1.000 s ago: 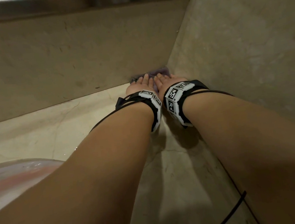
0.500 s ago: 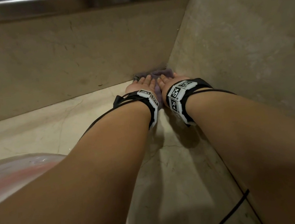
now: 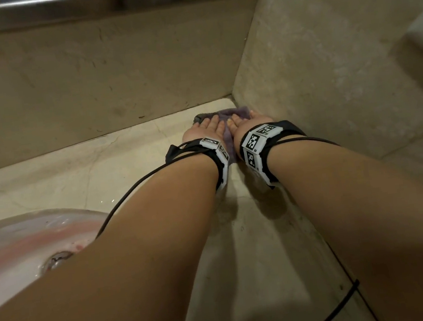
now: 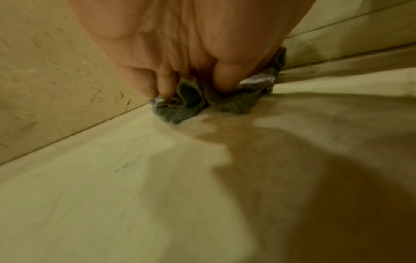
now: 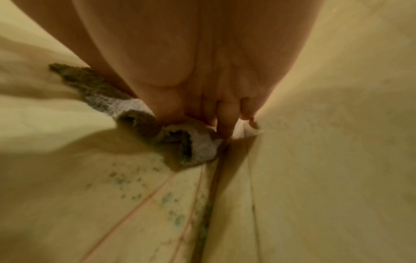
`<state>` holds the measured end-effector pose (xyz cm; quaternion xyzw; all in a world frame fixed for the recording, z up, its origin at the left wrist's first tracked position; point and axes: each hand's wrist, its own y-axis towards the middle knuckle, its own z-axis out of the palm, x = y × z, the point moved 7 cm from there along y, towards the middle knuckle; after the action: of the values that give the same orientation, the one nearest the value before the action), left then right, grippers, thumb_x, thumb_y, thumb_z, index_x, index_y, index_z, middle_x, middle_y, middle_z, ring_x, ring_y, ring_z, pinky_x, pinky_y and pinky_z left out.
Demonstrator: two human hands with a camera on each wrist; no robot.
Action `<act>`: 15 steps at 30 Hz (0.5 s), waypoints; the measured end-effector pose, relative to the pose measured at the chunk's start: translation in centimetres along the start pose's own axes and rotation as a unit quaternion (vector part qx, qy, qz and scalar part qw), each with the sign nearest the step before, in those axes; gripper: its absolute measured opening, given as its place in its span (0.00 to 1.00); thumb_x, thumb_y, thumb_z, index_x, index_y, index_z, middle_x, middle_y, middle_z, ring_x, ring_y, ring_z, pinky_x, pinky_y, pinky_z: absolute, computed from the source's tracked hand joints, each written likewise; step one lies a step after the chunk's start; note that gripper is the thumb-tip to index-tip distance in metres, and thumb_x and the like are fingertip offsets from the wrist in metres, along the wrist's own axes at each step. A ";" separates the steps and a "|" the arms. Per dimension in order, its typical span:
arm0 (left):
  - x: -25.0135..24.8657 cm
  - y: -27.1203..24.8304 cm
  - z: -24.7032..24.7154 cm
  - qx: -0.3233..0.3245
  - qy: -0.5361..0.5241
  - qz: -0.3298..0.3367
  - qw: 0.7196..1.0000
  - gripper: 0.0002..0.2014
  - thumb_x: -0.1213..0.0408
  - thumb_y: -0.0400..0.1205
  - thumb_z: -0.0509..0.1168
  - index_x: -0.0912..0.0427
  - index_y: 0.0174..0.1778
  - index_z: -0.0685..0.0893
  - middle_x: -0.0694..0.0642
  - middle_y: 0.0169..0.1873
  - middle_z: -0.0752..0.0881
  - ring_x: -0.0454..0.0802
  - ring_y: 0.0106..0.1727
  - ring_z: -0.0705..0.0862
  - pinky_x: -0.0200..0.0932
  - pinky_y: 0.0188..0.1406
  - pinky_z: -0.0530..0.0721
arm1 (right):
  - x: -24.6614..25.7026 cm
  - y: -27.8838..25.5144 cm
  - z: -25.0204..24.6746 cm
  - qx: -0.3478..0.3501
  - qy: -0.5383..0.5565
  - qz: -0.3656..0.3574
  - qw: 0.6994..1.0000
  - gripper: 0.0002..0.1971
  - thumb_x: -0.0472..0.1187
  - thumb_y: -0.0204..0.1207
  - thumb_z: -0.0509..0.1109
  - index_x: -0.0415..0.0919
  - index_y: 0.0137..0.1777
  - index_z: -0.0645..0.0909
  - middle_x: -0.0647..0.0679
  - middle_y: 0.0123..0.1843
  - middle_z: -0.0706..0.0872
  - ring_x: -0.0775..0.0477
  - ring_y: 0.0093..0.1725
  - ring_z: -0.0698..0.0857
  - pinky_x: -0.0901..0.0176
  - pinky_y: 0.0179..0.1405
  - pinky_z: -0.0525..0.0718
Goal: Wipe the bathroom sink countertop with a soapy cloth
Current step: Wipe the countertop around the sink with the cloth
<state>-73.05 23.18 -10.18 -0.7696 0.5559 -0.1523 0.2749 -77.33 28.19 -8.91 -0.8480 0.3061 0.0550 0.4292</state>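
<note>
A purple-grey cloth (image 3: 228, 114) lies bunched on the beige marble countertop (image 3: 73, 174), close to the corner where the back wall meets the right wall. Both hands lie side by side on it. My left hand (image 3: 205, 130) presses its left part with straight fingers. My right hand (image 3: 247, 121) presses its right part, next to the side wall. In the left wrist view the fingertips (image 4: 148, 89) dig into the folded cloth (image 4: 186, 110). In the right wrist view the cloth (image 5: 202, 147) bulges out under the fingers (image 5: 225, 124). Much of the cloth is hidden beneath the palms.
The white sink basin (image 3: 15, 245) with its drain (image 3: 57, 259) sits at the lower left. The back wall (image 3: 89, 82) and right wall (image 3: 326, 66) close in the corner. Dark specks (image 5: 126, 178) dot the counter near the side joint. Black cables run along both forearms.
Both hands have drawn the cloth a little away from the back wall toward me. More of the basin and its drain show at the lower left.
</note>
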 end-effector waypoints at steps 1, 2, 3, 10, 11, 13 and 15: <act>-0.2 -0.2 0.1 0.003 0.001 0.002 1.000 0.35 0.51 0.85 0.47 0.60 0.83 0.38 0.56 0.83 0.36 0.53 0.85 0.40 0.48 0.84 0.42 | 0.0 -0.2 0.2 -0.001 0.002 -0.001 1.000 0.39 0.57 0.82 0.50 0.36 0.84 0.39 0.42 0.86 0.41 0.46 0.86 0.47 0.49 0.83 0.40; -0.3 -0.4 0.2 0.005 0.002 0.005 1.000 0.35 0.52 0.86 0.47 0.60 0.83 0.38 0.56 0.83 0.36 0.53 0.85 0.40 0.48 0.84 0.42 | 0.1 -0.4 0.4 -0.001 0.005 -0.001 1.000 0.39 0.57 0.82 0.51 0.36 0.84 0.39 0.42 0.86 0.42 0.46 0.86 0.47 0.49 0.83 0.40; -0.5 -0.7 0.3 0.004 0.001 0.008 1.000 0.34 0.52 0.86 0.46 0.60 0.83 0.38 0.56 0.83 0.36 0.53 0.85 0.40 0.48 0.84 0.42 | 0.1 -0.5 0.6 0.001 0.007 0.001 1.000 0.40 0.57 0.81 0.51 0.36 0.84 0.39 0.42 0.86 0.42 0.46 0.86 0.47 0.49 0.84 0.40; -1.2 -1.6 1.0 -0.005 -0.010 0.013 1.000 0.32 0.54 0.87 0.44 0.60 0.83 0.39 0.56 0.84 0.37 0.53 0.85 0.41 0.47 0.84 0.43 | 0.2 -1.4 1.6 0.005 0.005 0.011 1.000 0.40 0.58 0.81 0.50 0.36 0.84 0.38 0.41 0.86 0.42 0.46 0.86 0.48 0.48 0.84 0.39; -1.3 -1.8 1.1 -0.005 -0.011 0.014 1.000 0.31 0.54 0.87 0.44 0.60 0.83 0.40 0.56 0.84 0.37 0.53 0.85 0.41 0.47 0.84 0.43 | 0.2 -1.5 1.8 0.005 0.005 0.010 1.000 0.40 0.58 0.81 0.50 0.35 0.84 0.38 0.41 0.86 0.42 0.47 0.86 0.48 0.48 0.84 0.39; -1.5 -2.1 1.2 -0.008 -0.010 0.015 1.000 0.31 0.54 0.87 0.43 0.60 0.83 0.40 0.56 0.84 0.38 0.53 0.85 0.41 0.47 0.84 0.43 | 0.3 -1.7 2.1 0.008 0.006 0.010 1.000 0.40 0.57 0.81 0.51 0.35 0.84 0.38 0.41 0.86 0.42 0.47 0.86 0.48 0.48 0.84 0.39; -1.8 -2.4 1.4 -0.007 -0.005 0.017 1.000 0.32 0.54 0.87 0.44 0.60 0.83 0.39 0.56 0.84 0.37 0.53 0.85 0.41 0.47 0.84 0.43 | 0.4 -2.1 2.4 0.012 0.003 0.013 1.000 0.40 0.57 0.81 0.51 0.36 0.84 0.38 0.41 0.86 0.42 0.46 0.86 0.48 0.48 0.84 0.39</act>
<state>-71.09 25.74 -9.75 -0.7627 0.5683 -0.1399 0.2752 -75.42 30.78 -9.03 -0.8391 0.3190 0.0540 0.4374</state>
